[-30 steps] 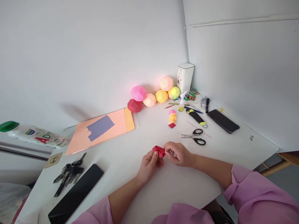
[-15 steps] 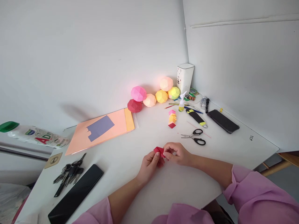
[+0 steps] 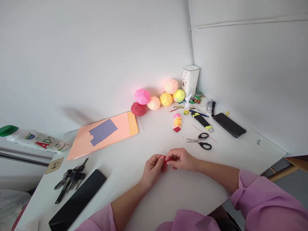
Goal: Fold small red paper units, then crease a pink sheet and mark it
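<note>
Fingers (image 3: 160, 159) of both hands pinch a small red folded paper (image 3: 165, 159) between them, low over the white bench (image 3: 134, 160), left hand (image 3: 153, 170) and right hand (image 3: 183, 159) equally close, scissors (image 3: 201, 141) beyond.

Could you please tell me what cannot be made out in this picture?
Head view: the red folded paper is mostly covered by fingers of the left hand and right hand, so its shape is unclear.
Head view: the small items beside the white container are too small to identify.
Head view: the marking near the table edge is too small to read.
</note>
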Demonstrator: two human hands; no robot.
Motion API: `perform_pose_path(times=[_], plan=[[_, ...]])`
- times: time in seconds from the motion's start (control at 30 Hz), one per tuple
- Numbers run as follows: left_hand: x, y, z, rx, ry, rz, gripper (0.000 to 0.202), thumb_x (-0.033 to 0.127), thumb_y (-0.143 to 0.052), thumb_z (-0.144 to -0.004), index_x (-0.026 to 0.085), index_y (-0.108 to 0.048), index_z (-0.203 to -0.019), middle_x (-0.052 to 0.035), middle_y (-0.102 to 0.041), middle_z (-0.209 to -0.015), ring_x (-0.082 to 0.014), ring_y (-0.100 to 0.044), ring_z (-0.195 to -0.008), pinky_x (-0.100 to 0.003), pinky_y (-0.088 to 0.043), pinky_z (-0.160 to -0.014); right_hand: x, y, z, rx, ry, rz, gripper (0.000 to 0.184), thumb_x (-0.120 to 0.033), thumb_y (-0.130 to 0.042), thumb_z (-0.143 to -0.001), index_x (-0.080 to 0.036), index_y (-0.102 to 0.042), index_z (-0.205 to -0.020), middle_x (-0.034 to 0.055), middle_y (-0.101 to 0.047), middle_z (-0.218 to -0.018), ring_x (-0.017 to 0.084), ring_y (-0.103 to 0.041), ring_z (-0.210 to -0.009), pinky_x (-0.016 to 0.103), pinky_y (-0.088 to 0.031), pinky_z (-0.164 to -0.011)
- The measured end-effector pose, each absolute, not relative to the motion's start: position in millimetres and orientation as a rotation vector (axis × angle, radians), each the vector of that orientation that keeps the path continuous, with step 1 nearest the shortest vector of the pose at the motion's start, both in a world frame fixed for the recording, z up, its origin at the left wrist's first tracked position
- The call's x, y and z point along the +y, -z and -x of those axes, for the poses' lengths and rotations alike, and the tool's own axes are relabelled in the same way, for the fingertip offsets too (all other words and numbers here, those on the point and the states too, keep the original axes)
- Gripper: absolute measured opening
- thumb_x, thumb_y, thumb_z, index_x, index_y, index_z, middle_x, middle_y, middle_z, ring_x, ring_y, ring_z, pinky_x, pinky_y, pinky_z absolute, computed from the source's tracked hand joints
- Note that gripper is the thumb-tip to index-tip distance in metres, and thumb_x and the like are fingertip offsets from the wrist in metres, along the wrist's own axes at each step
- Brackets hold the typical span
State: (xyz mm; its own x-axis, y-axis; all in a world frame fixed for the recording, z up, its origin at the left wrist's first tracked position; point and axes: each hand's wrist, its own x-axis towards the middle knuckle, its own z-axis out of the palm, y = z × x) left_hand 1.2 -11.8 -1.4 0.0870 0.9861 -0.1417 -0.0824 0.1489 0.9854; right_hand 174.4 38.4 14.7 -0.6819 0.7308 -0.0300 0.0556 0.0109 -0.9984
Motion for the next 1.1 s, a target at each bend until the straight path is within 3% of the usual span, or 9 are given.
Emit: perform_pose_path(times=[0.1, 0.23, 0.4, 0.57, 0.7, 0.97, 1.1], plan=[[-10, 0, -2, 1.146, -1.103, -1.020, 0.032, 0.048, -0.056, -0.083, 0.016, -0.060, -0.076, 0.0013, -0.060, -0.060, -0.0103, -0.053, -0.051, -0.024, -0.044, -0.053, 38, -13, -173, -1.866, -1.569, 0.717, 0.010, -0.020, -0.057, -0.078, -0.015, -0.065, -0.081, 0.0021, -0.060, -0.079, 0.008, -0.056, -0.053, 0.023, -0.048, -0.050], [-9, -2, -3, 1.160, -1.106, -0.939, 0.035, 0.049, -0.059, -0.080, 0.015, -0.060, -0.075, 0.0029, -0.057, -0.054, -0.0086, -0.050, -0.043, -0.022, -0.040, -0.044, 39, -10, -173, -1.998, -1.259, 0.631, 0.015, -0.012, -0.051, -0.072, -0.016, -0.066, -0.075, 0.0015, -0.061, -0.067, 0.009, -0.053, -0.051, 0.021, -0.043, -0.047], [-9, -1, -2, 1.144, -1.093, -0.887, 0.035, 0.049, -0.062, -0.078, 0.015, -0.060, -0.074, 0.0045, -0.054, -0.046, -0.0078, -0.048, -0.036, -0.021, -0.037, -0.040, 42, -9, -178, -2.064, -1.021, 0.542, 0.016, -0.009, -0.046, -0.067, -0.018, -0.059, -0.067, -0.0015, -0.054, -0.056, 0.009, -0.044, -0.046, 0.021, -0.038, -0.044], [-9, -3, -1, 1.123, -1.086, -0.856, 0.034, 0.049, -0.064, -0.077, 0.016, -0.058, -0.070, 0.0051, -0.054, -0.043, -0.0080, -0.047, -0.035, -0.021, -0.037, -0.039, 45, -12, -179, -2.231, -0.508, 0.391, 0.024, -0.005, -0.043, -0.070, -0.018, -0.057, -0.086, 0.0037, -0.057, -0.076, 0.013, -0.053, -0.065, 0.024, -0.045, -0.056], [-9, -4, -1, 1.124, -1.070, -0.861, 0.035, 0.050, -0.065, -0.075, 0.016, -0.057, -0.069, 0.0046, -0.055, -0.043, -0.0078, -0.046, -0.034, -0.021, -0.037, -0.039, 44, -11, -173, -2.338, -0.126, 0.301, 0.023, -0.006, -0.044, -0.082, -0.017, -0.057, -0.097, 0.0051, -0.058, -0.084, 0.014, -0.054, -0.076, 0.024, -0.048, -0.063], [-9, -2, -3, 1.189, -1.040, -0.932, 0.037, 0.052, -0.065, -0.074, 0.016, -0.057, -0.070, 0.0059, -0.052, -0.041, -0.0084, -0.046, -0.033, -0.021, -0.037, -0.036, 45, -5, -174, -2.376, 0.106, 0.191, 0.014, -0.007, -0.048, -0.088, -0.017, -0.057, -0.086, 0.0017, -0.057, -0.072, 0.013, -0.052, -0.068, 0.025, -0.045, -0.055], [-10, -2, -6, 1.217, -1.046, -0.956, 0.036, 0.051, -0.064, -0.074, 0.016, -0.058, -0.072, 0.0030, -0.058, -0.045, -0.0115, -0.053, -0.039, -0.024, -0.044, -0.041, 46, -3, -175, -2.428, 0.066, 0.218, 0.017, -0.007, -0.046, -0.089, -0.019, -0.057, -0.085, 0.0007, -0.056, -0.069, 0.013, -0.051, -0.066, 0.025, -0.043, -0.053]])
